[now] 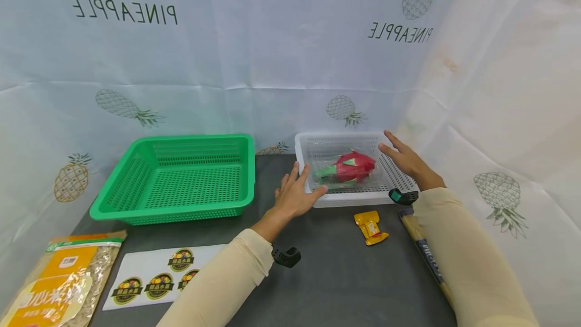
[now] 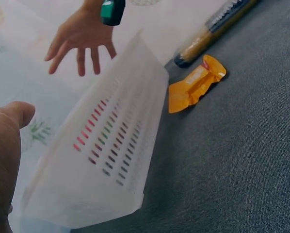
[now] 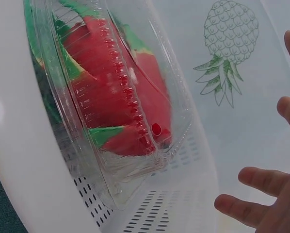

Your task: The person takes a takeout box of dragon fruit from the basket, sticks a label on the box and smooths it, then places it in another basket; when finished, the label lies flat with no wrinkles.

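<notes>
A white perforated basket [image 1: 349, 199] stands at the back right of the dark table. Inside it lies a clear plastic clamshell box [image 3: 157, 167] with a red and green dragon fruit [image 1: 356, 166] in it. My left hand [image 1: 294, 193] is at the basket's left side, fingers spread; whether it touches the rim I cannot tell. Over the basket's right end is my right hand [image 1: 406, 158], its fingers extended and apart from the box. The right wrist view shows those fingers [image 3: 266, 180] with nothing between them.
To the left is a green basket [image 1: 177, 214]. A yellow packet [image 1: 370, 227] lies before the white basket, and a long noodle-like pack [image 1: 424, 251] lies partly under my right forearm. A sticker sheet [image 1: 154, 261] and a grain bag [image 1: 68, 279] are at front left. Pineapple-printed cloth hangs behind.
</notes>
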### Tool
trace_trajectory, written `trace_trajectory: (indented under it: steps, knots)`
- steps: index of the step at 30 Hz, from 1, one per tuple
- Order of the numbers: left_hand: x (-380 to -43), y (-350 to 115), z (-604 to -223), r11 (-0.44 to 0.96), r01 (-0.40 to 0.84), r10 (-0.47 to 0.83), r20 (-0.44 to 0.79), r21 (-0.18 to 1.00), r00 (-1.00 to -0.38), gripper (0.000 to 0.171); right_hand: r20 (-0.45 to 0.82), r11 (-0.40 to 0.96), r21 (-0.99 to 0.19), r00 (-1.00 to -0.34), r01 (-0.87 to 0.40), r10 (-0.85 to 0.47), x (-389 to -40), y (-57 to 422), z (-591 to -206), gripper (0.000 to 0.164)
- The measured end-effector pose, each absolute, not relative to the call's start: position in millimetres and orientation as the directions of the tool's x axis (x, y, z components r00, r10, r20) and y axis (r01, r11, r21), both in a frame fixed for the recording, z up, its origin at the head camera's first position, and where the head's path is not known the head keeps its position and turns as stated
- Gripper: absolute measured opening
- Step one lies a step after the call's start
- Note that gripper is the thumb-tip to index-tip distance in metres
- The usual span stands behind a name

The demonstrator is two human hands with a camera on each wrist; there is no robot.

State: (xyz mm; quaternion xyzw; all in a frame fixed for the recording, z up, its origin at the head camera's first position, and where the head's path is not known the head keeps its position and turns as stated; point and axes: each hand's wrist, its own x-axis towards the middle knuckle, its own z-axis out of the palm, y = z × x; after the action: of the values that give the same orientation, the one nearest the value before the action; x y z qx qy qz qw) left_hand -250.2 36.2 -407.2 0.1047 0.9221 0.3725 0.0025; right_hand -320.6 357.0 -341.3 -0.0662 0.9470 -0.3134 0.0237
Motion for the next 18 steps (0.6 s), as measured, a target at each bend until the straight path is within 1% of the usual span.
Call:
trace_trajectory:
  steps: [6,18]
  knots:
    - [-253.3,40.1,-411.4,0.694,0.189,0.195,0.071,0.695,-0.978,0.085,0.003,0.798,-0.592,-0.99,-0.114,-0.14,-322.5,357.4,-343.1,0.077]
    - [-256.0,43.7,-425.5,0.727,0.199,0.182,0.095,0.657,-0.979,0.087,-0.011,0.784,-0.613,-0.991,-0.099,-0.133,-323.2,354.1,-347.7,0.076]
